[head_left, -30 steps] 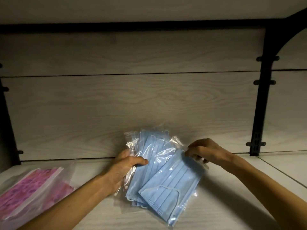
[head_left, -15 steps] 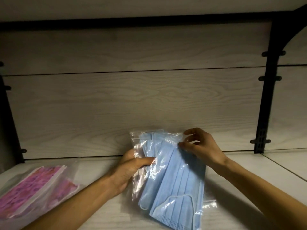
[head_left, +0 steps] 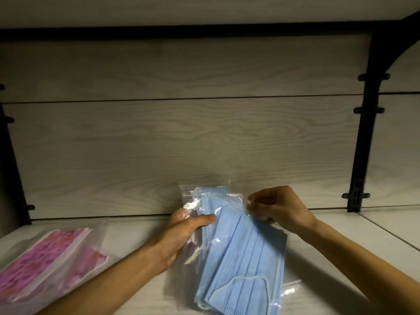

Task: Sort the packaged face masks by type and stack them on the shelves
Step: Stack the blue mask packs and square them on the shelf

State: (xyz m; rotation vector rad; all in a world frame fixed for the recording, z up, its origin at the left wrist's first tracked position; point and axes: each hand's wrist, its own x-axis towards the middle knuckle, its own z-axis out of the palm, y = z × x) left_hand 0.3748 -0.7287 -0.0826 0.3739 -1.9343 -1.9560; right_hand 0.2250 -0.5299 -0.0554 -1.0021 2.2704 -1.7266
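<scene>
Blue face masks (head_left: 245, 253) in clear bags sit fanned on the shelf (head_left: 141, 230), the left hand (head_left: 181, 233) gripping their left edge, thumb on top, the right hand (head_left: 279, 208) pinching the top corner. Pink patterned masks (head_left: 45, 258) lie bagged well left. No writing is legible.

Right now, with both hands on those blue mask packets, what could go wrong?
The blue mask packets are fanned out, not squared; held only by the left hand at one edge and the right hand pinching a top corner, the slick bags may slide apart. A loose one could land among the pink mask packets.
</scene>
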